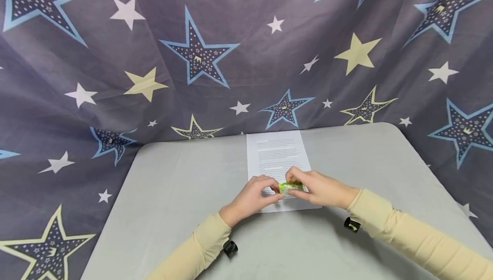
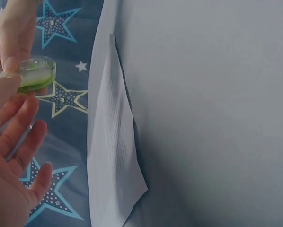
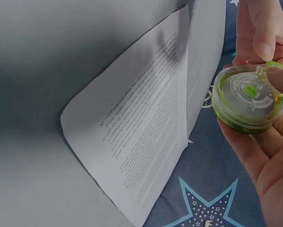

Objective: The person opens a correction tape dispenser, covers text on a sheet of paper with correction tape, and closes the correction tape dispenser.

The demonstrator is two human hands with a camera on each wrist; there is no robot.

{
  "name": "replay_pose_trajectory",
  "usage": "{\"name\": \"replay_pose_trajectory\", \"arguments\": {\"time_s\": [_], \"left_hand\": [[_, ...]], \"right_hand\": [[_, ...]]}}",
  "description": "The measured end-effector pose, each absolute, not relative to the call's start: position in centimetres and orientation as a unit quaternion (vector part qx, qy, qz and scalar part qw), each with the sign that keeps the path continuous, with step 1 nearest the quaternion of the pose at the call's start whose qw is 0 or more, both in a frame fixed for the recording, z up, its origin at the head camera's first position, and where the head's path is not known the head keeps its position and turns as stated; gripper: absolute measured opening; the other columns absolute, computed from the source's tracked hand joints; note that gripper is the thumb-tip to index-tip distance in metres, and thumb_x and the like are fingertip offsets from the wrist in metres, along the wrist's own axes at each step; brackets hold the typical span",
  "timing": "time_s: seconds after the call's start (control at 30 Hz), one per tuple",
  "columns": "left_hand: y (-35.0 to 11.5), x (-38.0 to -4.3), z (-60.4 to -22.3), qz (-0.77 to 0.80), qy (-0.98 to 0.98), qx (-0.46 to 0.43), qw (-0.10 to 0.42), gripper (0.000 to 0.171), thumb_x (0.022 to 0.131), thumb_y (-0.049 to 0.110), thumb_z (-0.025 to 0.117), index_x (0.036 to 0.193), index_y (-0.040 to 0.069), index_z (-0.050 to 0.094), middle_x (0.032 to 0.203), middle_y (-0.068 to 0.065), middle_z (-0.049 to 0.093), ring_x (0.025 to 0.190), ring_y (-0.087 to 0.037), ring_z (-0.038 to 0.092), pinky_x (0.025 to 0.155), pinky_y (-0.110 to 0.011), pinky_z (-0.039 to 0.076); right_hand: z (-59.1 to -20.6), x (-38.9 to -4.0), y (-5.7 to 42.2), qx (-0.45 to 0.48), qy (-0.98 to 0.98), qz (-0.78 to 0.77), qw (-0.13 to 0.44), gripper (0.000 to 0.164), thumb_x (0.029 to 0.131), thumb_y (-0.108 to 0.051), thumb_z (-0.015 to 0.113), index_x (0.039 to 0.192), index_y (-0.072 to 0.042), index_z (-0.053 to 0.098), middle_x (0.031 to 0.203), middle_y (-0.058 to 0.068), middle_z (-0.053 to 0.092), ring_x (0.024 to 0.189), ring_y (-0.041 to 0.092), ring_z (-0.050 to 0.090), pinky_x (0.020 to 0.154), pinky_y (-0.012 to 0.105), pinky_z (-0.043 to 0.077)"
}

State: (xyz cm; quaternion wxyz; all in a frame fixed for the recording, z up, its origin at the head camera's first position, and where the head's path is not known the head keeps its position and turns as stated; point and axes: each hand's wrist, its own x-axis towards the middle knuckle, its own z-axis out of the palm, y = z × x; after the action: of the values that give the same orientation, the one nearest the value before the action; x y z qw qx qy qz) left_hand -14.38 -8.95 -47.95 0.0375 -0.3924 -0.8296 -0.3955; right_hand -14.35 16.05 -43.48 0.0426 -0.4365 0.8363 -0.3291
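A small green and clear correction tape dispenser [image 1: 291, 187] is held just above a printed sheet of paper [image 1: 276, 153] on the grey table [image 1: 185, 186]. My right hand [image 1: 298, 184] grips it from the right, fingers curled round its round body [image 3: 248, 97]. From the left, my left hand [image 1: 277, 190] pinches its end. In the left wrist view the thumb [image 2: 4, 78] lies on the dispenser's [image 2: 35, 73] clear edge while the other fingers spread loosely below. The grey reel inside shows in the right wrist view.
The paper [image 3: 141, 127] lies flat near the table's far edge, its text facing up. A dark star-patterned cloth [image 1: 200, 57] hangs behind and around the table. Both arms wear beige sleeves [image 1: 404, 233].
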Motion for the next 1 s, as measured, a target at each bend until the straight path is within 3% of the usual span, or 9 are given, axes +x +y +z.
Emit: {"name": "replay_pose_trajectory", "arguments": {"time_s": [0.2, 0.5, 0.87, 1.0], "left_hand": [[-9.2, -14.1, -48.2, -0.402, -0.825, -0.395, 0.044, 0.008, 0.095, 0.020, 0.078, 0.095, 0.014, 0.073, 0.093, 0.006, 0.074, 0.091, -0.007, 0.067, 0.090, -0.035, 0.051], [-10.3, -14.5, -48.1, -0.424, -0.828, -0.366, 0.025, 0.006, 0.097, 0.014, 0.075, 0.102, 0.012, 0.076, 0.096, 0.003, 0.074, 0.089, -0.007, 0.068, 0.086, -0.034, 0.057], [-9.9, -14.8, -48.4, -0.446, -0.825, -0.346, 0.026, 0.007, 0.100, 0.016, 0.071, 0.102, 0.010, 0.075, 0.095, 0.002, 0.074, 0.086, -0.006, 0.067, 0.082, -0.028, 0.056], [-9.6, -14.6, -48.5, -0.448, -0.832, -0.327, 0.017, 0.008, 0.101, 0.017, 0.071, 0.101, 0.010, 0.075, 0.094, 0.001, 0.074, 0.085, -0.006, 0.066, 0.078, -0.026, 0.056]], "right_hand": [[-43.9, -14.1, 16.0, -0.441, 0.833, -0.331, 0.037, 0.023, 0.101, -0.014, 0.069, 0.118, -0.016, 0.052, 0.102, -0.006, 0.072, 0.092, 0.007, 0.069, 0.082, 0.031, 0.059], [-44.1, -14.5, 16.3, -0.436, 0.840, -0.322, 0.039, 0.023, 0.103, -0.015, 0.067, 0.120, -0.013, 0.052, 0.096, -0.009, 0.066, 0.079, 0.002, 0.059, 0.074, 0.028, 0.055], [-45.4, -14.7, 15.9, -0.459, 0.839, -0.291, 0.025, 0.023, 0.108, -0.012, 0.056, 0.130, -0.010, 0.051, 0.108, -0.005, 0.062, 0.089, 0.005, 0.058, 0.083, 0.029, 0.055], [-46.0, -14.3, 15.6, -0.447, 0.852, -0.272, 0.003, 0.031, 0.103, -0.018, 0.064, 0.131, -0.010, 0.051, 0.111, -0.003, 0.060, 0.090, 0.006, 0.057, 0.082, 0.029, 0.054]]}}
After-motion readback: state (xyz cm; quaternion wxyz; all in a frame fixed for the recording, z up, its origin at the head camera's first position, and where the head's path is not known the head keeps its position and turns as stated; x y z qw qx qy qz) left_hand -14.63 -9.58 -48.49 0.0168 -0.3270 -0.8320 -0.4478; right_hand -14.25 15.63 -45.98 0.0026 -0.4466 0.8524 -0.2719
